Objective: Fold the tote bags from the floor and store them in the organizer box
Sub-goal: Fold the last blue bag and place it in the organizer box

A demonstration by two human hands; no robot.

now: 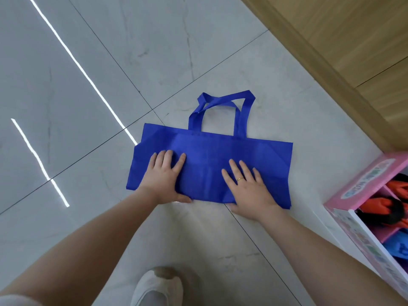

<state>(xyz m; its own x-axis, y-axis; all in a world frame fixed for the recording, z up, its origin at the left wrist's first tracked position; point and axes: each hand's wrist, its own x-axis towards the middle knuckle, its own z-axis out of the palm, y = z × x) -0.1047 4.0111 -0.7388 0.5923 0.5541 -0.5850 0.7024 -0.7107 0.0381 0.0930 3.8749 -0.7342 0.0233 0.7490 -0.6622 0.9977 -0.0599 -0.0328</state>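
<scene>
A blue tote bag lies flat on the tiled floor, folded into a wide low band, its two handles pointing away from me. My left hand presses flat on the bag's left part, fingers straight, thumb at the near edge. On the bag's right part my right hand lies flat as well, a ring on one finger. The pink organizer box stands at the right edge, with orange, black and blue folded bags in its compartments.
A wooden wall panel with a baseboard runs along the upper right. My white slipper is on the floor at the bottom centre. Grey marble floor tiles stretch to the left and beyond the bag.
</scene>
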